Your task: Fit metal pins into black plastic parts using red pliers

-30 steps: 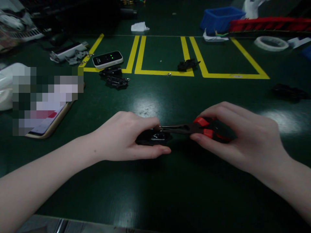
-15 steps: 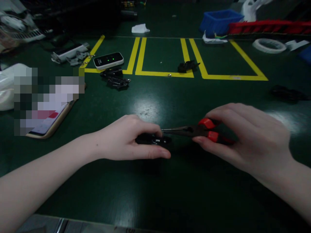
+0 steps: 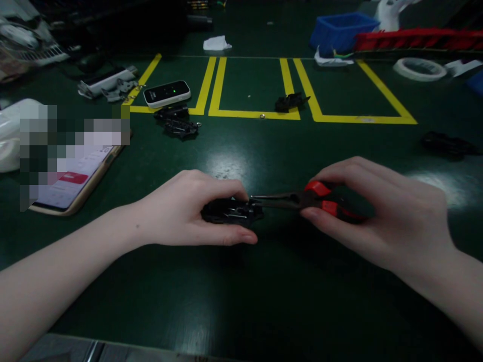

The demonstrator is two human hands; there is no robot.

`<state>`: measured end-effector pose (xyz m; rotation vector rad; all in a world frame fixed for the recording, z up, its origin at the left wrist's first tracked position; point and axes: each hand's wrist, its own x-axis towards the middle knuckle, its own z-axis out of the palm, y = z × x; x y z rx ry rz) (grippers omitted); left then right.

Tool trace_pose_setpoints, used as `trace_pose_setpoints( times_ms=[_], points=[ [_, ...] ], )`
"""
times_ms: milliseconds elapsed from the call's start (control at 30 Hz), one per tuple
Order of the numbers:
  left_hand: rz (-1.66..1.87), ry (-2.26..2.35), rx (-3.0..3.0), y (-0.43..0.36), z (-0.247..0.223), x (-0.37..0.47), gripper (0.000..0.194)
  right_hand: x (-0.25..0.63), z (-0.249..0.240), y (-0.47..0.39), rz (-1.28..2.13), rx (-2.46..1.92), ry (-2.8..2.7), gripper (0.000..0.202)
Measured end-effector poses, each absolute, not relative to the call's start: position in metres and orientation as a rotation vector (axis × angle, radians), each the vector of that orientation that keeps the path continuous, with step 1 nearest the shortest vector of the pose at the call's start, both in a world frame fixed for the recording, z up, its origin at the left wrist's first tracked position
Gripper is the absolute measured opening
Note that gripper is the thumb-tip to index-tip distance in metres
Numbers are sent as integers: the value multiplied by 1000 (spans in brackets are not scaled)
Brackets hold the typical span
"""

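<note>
My left hand (image 3: 199,211) is closed around a small black plastic part (image 3: 232,211), its index finger over the top and its thumb along the near side. In my right hand (image 3: 381,211) is a pair of needle-nose pliers (image 3: 290,199) with red grips. The slim jaws point left and their tips are at the far right end of the black part, close to my left index fingertip. Whether the tips pinch anything there is too small to tell.
A phone (image 3: 75,176) lies at the left. Behind are a white-edged device (image 3: 167,94), black parts (image 3: 179,126), another black part (image 3: 290,102) on yellow tape (image 3: 256,115), and a small ring (image 3: 262,116). Farther back are a blue bin (image 3: 343,32) and a tape roll (image 3: 419,69).
My left hand has shifted slightly left and up, and more of the black part shows. The pliers have moved a little left along with my right hand.
</note>
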<state>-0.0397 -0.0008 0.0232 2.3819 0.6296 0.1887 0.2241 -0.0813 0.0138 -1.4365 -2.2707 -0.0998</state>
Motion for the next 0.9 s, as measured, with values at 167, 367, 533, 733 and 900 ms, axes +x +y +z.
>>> trace_pose_setpoints(
  times_ms=[167, 367, 533, 733, 900],
  points=[
    [198, 623, 2456, -3, 21, -39, 33, 226, 10, -82, -64, -1411, -2309, 30],
    [149, 641, 2537, -3, 21, -38, 37, 225, 9, -82, -39, -1424, -2319, 32],
    [177, 603, 2558, -1, 19, -39, 30, 226, 6, -84, 50, -1403, -2294, 31],
    [204, 578, 2642, 1, 15, -40, 21, 225, 8, -83, 132, -1426, -2290, 29],
    [248, 591, 2618, -1, 20, -38, 46, 222, 12, -83, 93, -1448, -2285, 28]
  ],
)
